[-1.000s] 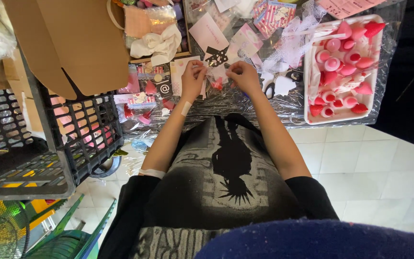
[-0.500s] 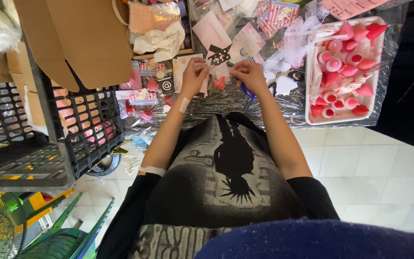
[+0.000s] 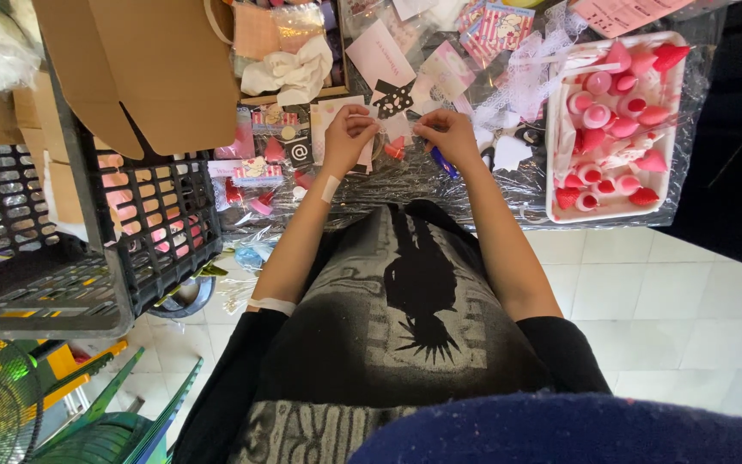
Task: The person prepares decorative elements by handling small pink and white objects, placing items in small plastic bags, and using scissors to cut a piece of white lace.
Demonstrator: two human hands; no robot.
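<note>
Hands meet over the middle of the table (image 3: 440,185), which is covered in crinkled clear wrap: the left hand (image 3: 347,136) and the right hand (image 3: 445,136) each pinch one end of a small pale piece (image 3: 397,129), perhaps a little card or bag, held between them just above a small red cone (image 3: 395,149). Fingers of both hands are pressed together on that piece; exactly what it is stays too small to tell. A blue pen-like thing (image 3: 440,161) pokes out under the right hand. Well to the right of the fingers, a white tray (image 3: 560,129) is crowded with pink and red cones and caps, so plenty appears not yet handled. Beyond the fingers lie pink cards (image 3: 380,56), striped packets (image 3: 500,26) and white lace (image 3: 530,82). Left of the fingers, a few small decorated pieces (image 3: 258,170) rest beside a black crate (image 3: 161,223), possibly finished ones. By this showing, the work looks under way, with one piece in hand.
</note>
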